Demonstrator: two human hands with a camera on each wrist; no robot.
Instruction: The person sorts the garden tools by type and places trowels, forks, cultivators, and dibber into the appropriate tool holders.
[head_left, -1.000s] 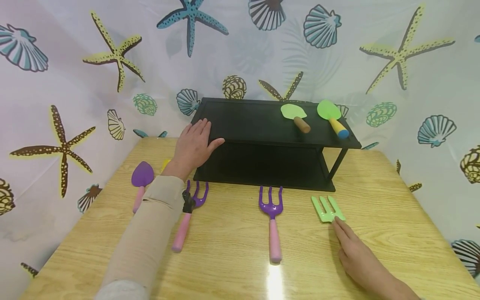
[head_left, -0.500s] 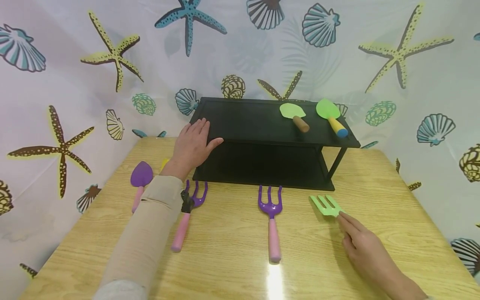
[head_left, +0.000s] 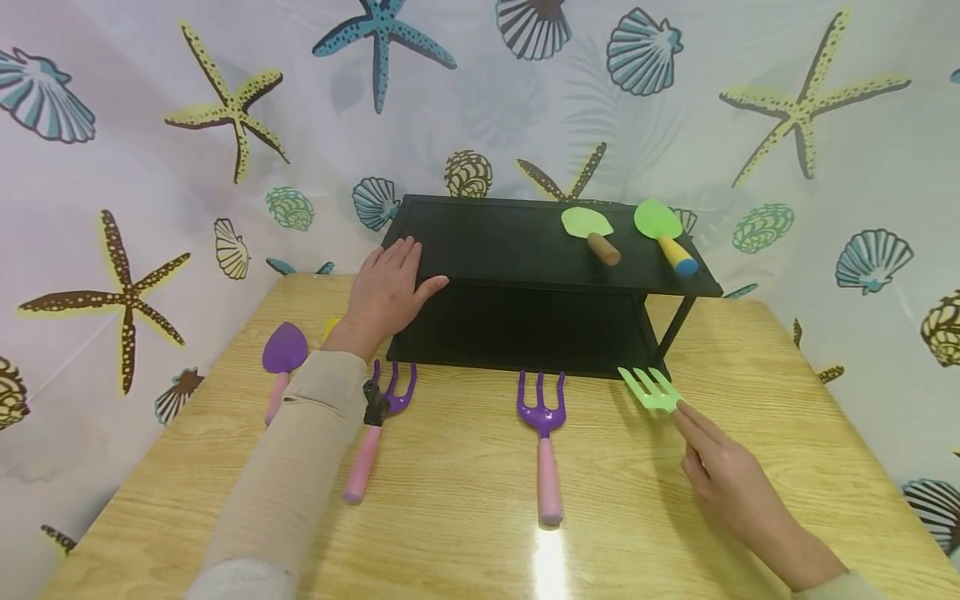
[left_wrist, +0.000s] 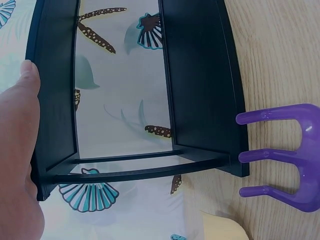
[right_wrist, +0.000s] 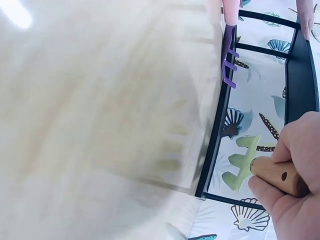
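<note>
My right hand [head_left: 731,479] holds a light green hand fork [head_left: 656,396], its tines just in front of the lower right corner of a black two-tier rack [head_left: 487,242]. Fingers and thumb grip the wooden handle [right_wrist: 272,172] in the right wrist view. On the rack's upper left end rests my left hand [head_left: 386,287], fingers straight and thumb spread by the front edge. Two green hand trowels lie on the upper tier at right: one with a brown handle [head_left: 588,222], another with a yellow and blue handle [head_left: 658,218].
A purple hand fork [head_left: 546,442] with a pink handle lies on the wooden table [head_left: 465,517]. Another purple fork [head_left: 363,462] lies partly under my left forearm. Further left are a purple trowel [head_left: 285,350] and a mostly hidden yellow thing [head_left: 330,327]. Patterned cloth [head_left: 510,108] surrounds the table.
The green fork has come up off the table and moved forward to the rack's lower front edge in my right hand. My left hand has stayed on the rack.
</note>
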